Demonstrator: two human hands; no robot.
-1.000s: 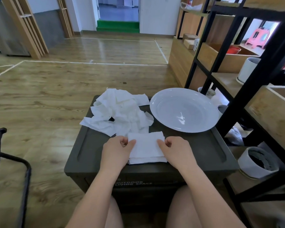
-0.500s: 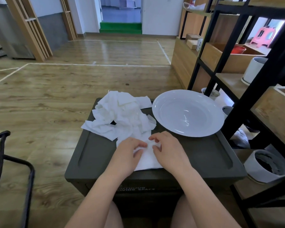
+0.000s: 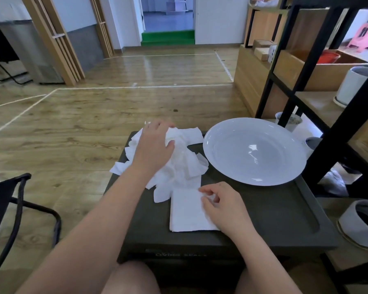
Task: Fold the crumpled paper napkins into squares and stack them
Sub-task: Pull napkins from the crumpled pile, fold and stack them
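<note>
A pile of crumpled white paper napkins (image 3: 183, 164) lies on the far left part of the dark box lid (image 3: 270, 213). My left hand (image 3: 154, 145) reaches onto the far side of the pile and its fingers close round a crumpled napkin there. Nearer to me lies a folded white napkin stack (image 3: 186, 211), roughly square, flat on the lid. My right hand (image 3: 221, 205) rests on the right edge of that stack with its fingers loosely curled and holding nothing.
A large white plate (image 3: 254, 150) sits on the lid's right side, close to the pile. A black metal shelf frame (image 3: 348, 115) with pots stands to the right. A black chair frame (image 3: 13, 200) is at the left. Wooden floor lies beyond.
My left hand left the folded napkin and moved forward onto the crumpled pile, taking hold of a napkin. My right hand stayed at the folded stack's right edge.
</note>
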